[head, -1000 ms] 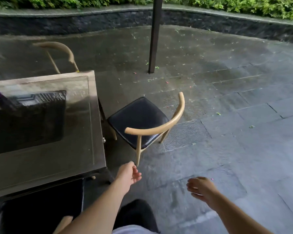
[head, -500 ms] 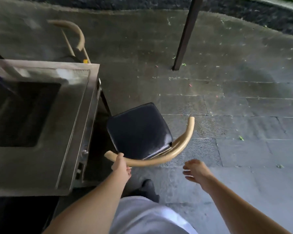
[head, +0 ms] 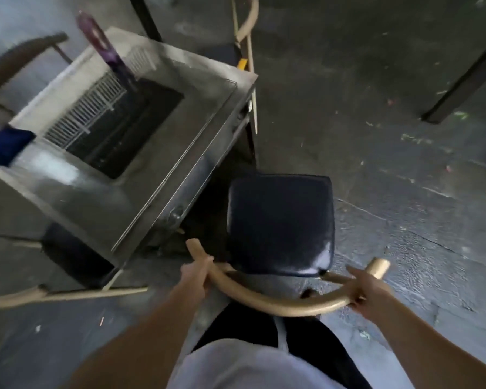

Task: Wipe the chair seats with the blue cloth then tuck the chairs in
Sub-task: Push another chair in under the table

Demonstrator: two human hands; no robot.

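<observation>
- We look straight down on a chair with a dark padded seat and a curved tan backrest, standing on the wet stone floor.
- Our left hand is wrapped around the left end of the backrest, fingers curled over the wood.
- Our right hand is closed around the right side of the same rail, just short of its rounded tip.
- The seat's front edge sits just beside the corner of the tabletop; the seat itself lies outside the table, not under it.
- The blue cloth lies on the far left edge of the tabletop, well apart from both hands; it is blurred.
- A dark recessed grill with a pale metal rack sits in the middle of the tabletop.
- A second chair shows at the lower left, its dark seat partly under the table.
- Another tan chair back rises beyond the table's far corner.
- A dark post slants across the upper right.
</observation>
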